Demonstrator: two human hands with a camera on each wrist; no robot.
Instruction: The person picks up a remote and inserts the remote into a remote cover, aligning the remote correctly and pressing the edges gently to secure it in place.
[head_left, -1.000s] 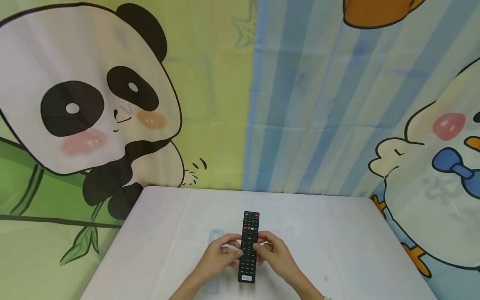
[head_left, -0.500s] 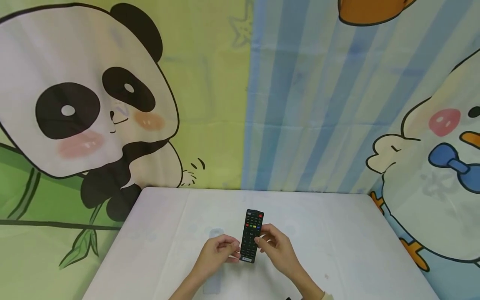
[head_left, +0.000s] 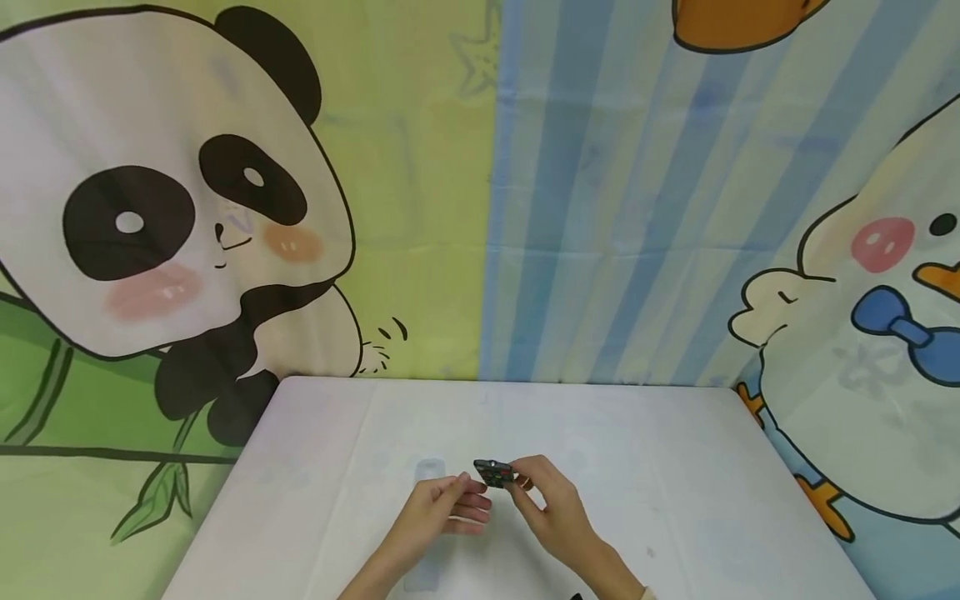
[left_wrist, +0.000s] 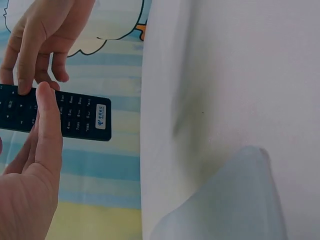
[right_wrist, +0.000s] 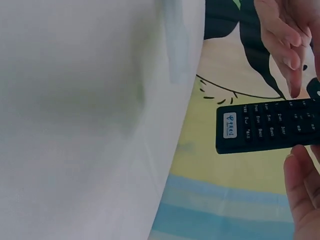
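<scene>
A black remote control (head_left: 493,473) is held up over the white table, tilted so its near end shows foreshortened in the head view. My right hand (head_left: 553,504) pinches its right edge between thumb and fingers. On the other side, my left hand (head_left: 442,508) has its fingers extended, the tips right at the remote's left edge. In the left wrist view the left thumb (left_wrist: 47,120) overlaps the button face of the remote (left_wrist: 82,115). Rows of buttons and a white label show on the remote (right_wrist: 255,125) in the right wrist view.
Below the hands is a white tabletop (head_left: 637,467). A pale bluish flat shape (head_left: 423,575) lies on it near the left forearm. A small dark thing (head_left: 576,597) peeks in at the bottom edge. A cartoon-printed curtain (head_left: 420,208) hangs behind the table.
The remote, first upright between both hands, has tipped until it looks short and flat. The left hand has loosened from its edge and its fingers have spread; the right keeps its pinch.
</scene>
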